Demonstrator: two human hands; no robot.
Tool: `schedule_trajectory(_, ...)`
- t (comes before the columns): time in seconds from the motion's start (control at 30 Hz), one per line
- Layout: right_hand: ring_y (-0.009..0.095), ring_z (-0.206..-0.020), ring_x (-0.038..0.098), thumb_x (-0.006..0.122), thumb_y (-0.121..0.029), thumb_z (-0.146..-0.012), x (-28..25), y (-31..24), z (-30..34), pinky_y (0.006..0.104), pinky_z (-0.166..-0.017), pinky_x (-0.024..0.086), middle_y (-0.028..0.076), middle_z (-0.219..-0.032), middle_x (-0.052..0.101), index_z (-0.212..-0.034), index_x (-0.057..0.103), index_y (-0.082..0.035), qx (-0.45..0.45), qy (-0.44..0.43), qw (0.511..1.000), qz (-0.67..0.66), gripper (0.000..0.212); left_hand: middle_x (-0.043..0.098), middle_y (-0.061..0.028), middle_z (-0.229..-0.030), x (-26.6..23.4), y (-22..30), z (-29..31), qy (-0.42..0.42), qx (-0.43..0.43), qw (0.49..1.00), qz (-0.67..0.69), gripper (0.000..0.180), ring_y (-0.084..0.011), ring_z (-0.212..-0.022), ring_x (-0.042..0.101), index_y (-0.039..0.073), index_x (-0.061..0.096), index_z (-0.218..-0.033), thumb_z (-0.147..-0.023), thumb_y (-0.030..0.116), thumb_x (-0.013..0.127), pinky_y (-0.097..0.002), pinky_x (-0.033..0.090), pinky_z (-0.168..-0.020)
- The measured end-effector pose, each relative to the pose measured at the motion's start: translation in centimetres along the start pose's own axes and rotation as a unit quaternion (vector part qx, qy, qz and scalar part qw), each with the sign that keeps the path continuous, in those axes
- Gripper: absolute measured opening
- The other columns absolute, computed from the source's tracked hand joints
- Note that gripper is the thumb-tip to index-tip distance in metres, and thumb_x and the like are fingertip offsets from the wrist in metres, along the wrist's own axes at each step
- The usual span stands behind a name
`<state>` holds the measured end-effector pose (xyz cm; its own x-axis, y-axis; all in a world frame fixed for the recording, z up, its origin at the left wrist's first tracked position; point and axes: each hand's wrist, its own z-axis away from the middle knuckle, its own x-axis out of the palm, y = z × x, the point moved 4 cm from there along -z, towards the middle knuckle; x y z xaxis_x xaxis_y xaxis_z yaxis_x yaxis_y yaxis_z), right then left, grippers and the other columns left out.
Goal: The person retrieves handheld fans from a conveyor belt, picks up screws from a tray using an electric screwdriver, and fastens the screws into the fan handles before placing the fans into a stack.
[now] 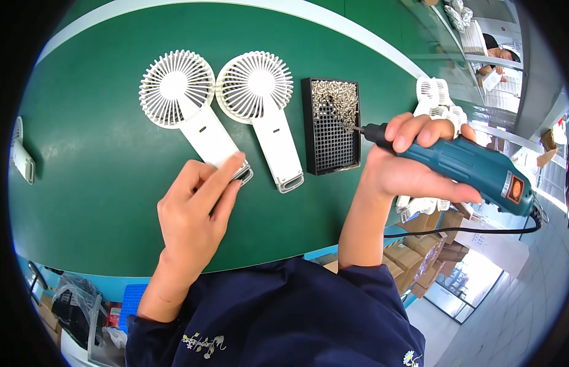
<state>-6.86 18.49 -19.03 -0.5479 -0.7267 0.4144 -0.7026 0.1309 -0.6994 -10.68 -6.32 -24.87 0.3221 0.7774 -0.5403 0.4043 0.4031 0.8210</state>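
Driver [471, 164] is gripped in the right hand [412, 171], bit [353, 128] at the screw tray [308, 131]. Left hand [196, 199] touches the left fan [205, 134] at its near end (pinch cannot be judged). Right fan [276, 144] lies alongside on the table [101, 208]; fastening appears unfinished, seated screws indiscernible.

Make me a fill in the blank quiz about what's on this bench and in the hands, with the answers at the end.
1. The right hand grips an electric screwdriver with a ____ cord.
2. Of the two middle fans, the left hand is at the ____ one.
3. The black tray of small screws lies to the ____ of those fans.
4. The tabletop is coloured ____.

Missing words: black; left; right; green.
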Motion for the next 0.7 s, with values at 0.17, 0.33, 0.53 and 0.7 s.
schedule_trajectory(0.17,0.016,-0.037,0.041,0.018,-0.09,-0.075,-0.7,1.1,-0.1,0.0299,-0.035,0.039,0.005,-0.061,0.049,-0.117,0.044,-0.007,-0.009,0.044,0.996,0.078,0.097,0.05,-0.0031,-0.071,0.2,0.1,-0.1,0.007,0.006,1.0,-0.001,0.031,-0.0148,-0.055,0.05,0.007,0.073,-0.1,-0.071,-0.003,0.075,-0.0288,0.042,-0.05)
schedule_trajectory(0.33,0.016,-0.035,0.041,0.017,-0.09,-0.075,-1.1,1.6,-0.3,0.0297,-0.034,0.039,0.005,-0.06,0.048,-0.116,0.044,-0.006,0.002,0.066,0.994,0.088,0.097,0.052,-0.0034,-0.072,0.3,0.3,-0.1,-0.001,0.024,1.0,0.009,0.03,-0.0146,-0.055,0.051,0.005,0.073,-0.098,-0.07,-0.006,0.074,-0.0279,0.042,-0.049)
schedule_trajectory(0.53,0.015,-0.037,0.04,0.02,-0.086,-0.081,-0.3,-0.6,0.1,0.0286,-0.034,0.037,0.004,-0.064,0.049,-0.122,0.045,-0.011,-0.011,0.073,0.997,0.012,0.089,0.054,-0.0044,-0.07,0.1,0.3,-0.1,0.031,0.017,0.999,0.039,0.029,-0.0146,-0.056,0.054,0.003,0.072,-0.096,-0.069,-0.006,0.076,-0.0266,0.042,-0.049)
schedule_trajectory(0.7,0.017,-0.049,0.049,0.034,-0.077,-0.087,1.6,-3.3,0.8,0.0326,-0.046,0.045,0.007,-0.081,0.052,-0.13,0.04,-0.009,0.069,-0.053,0.988,-0.127,0.081,0.055,-0.0054,-0.069,0.0,1.4,-0.2,0.037,0.041,0.996,0.063,0.03,-0.0166,-0.057,0.055,0.002,0.072,-0.095,-0.066,-0.002,0.079,-0.028,0.042,-0.049)
